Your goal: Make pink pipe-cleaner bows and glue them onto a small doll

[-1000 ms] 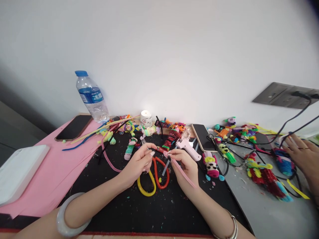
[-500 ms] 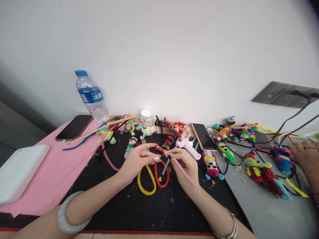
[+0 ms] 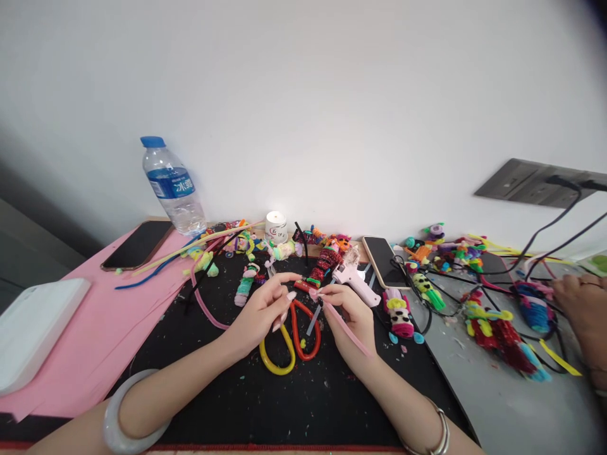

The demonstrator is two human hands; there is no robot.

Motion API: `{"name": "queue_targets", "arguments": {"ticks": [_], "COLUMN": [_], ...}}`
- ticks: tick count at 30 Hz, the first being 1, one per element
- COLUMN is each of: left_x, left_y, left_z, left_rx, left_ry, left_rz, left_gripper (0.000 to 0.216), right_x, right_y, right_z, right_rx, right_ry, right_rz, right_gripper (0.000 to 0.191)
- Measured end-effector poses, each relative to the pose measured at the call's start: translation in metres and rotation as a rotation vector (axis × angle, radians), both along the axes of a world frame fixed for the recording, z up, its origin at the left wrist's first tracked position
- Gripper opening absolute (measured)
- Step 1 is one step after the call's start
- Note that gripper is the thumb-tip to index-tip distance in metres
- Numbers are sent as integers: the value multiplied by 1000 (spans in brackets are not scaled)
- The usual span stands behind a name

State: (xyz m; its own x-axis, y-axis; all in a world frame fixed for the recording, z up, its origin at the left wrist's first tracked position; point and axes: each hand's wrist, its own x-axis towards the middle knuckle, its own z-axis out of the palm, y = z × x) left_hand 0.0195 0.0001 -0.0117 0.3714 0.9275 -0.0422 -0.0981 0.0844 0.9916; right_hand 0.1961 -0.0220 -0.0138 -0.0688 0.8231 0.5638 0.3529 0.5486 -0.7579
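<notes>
In my right hand (image 3: 353,319), thumb and fingertips pinch a pink pipe cleaner (image 3: 348,332). Its curled end shows at the fingertips, and its straight length slants down across the palm toward the wrist. My left hand (image 3: 265,309) hovers just left of that curl, index finger stretched out and thumb apart from it, with nothing visible between them. Below both hands lie scissors with one yellow and one red handle loop (image 3: 294,335), their blades partly hidden. A translucent glue stick (image 3: 313,320) lies across the red loop. Behind my right hand rests a pink glue gun (image 3: 358,282).
Several pipe-cleaner dolls (image 3: 399,313) lie around the black mat (image 3: 303,404). A water bottle (image 3: 173,186), a paper cup (image 3: 275,227) and a light-framed phone (image 3: 385,262) stand or lie along the wall. Cables run at right, near another person's hand (image 3: 581,309).
My left fingertips have drawn back a little from the pink curl, and the thumb and index finger have spread. My right hand keeps its pinch on the pipe cleaner.
</notes>
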Motion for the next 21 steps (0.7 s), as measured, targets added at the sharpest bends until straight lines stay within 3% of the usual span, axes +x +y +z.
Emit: {"name": "queue_targets", "arguments": {"ticks": [12,16,21], "left_x": [-1,-2,-1], "left_y": [3,4,0], "left_z": [-2,-4,1], "left_rx": [-102,-99,-37], "left_ry": [-17,31,60], "left_rz": [-61,-10,-7], "left_gripper": [39,48,44], "right_x": [1,2,1], "right_y": [1,1,2], "right_z": [-1,-1,-1], "right_rx": [13,8,9], "right_ry": [-8,-9,-9], "right_rz": [0,-5,-10], "right_gripper": [15,15,14]}}
